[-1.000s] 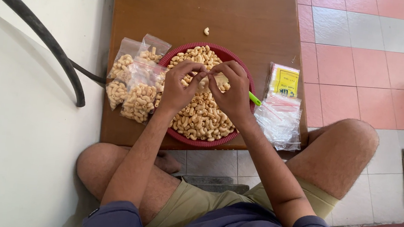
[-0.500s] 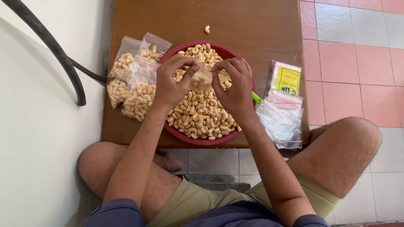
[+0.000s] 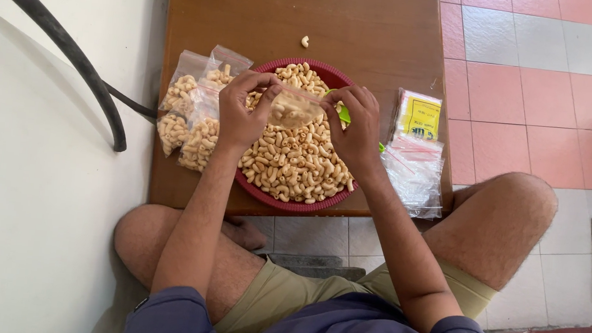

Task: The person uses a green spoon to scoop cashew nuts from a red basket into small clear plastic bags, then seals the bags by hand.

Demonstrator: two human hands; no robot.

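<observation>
Two hands share one small clear bag (image 3: 293, 108) partly filled with curled snack pieces, held just above the far half of the red bowl (image 3: 322, 199). The left hand (image 3: 242, 114) pinches the bag's top left corner between thumb and fingertips, and the right hand (image 3: 352, 125) pinches the top right corner the same way, so the mouth strip is drawn taut between them. By the look of it the bag is light, thin and slippery, soft enough to sag under its load, and the pieces inside seem brittle, so squeezing the belly would likely crush them; the stiffer strip along the mouth, near its two ends, is the sound place to grip. Compared with the picture half a second earlier, the bag sits lower and flatter between the hands and its top edge is pulled straighter, while the hands are slightly further apart; the bowl has not shifted. Loose snack pieces (image 3: 296, 166) heap the bowl nearly to its rim. A green scoop (image 3: 344, 113) pokes out at the bowl's right side, partly behind the right hand. Left of the bowl and touching it lie several filled bags (image 3: 189, 116). Right of the bowl rests a stack of empty clear bags (image 3: 414, 174) with a yellow packet (image 3: 418, 114) beyond it. One stray piece (image 3: 305, 41) lies beyond the bowl on the wooden table (image 3: 311, 9).
</observation>
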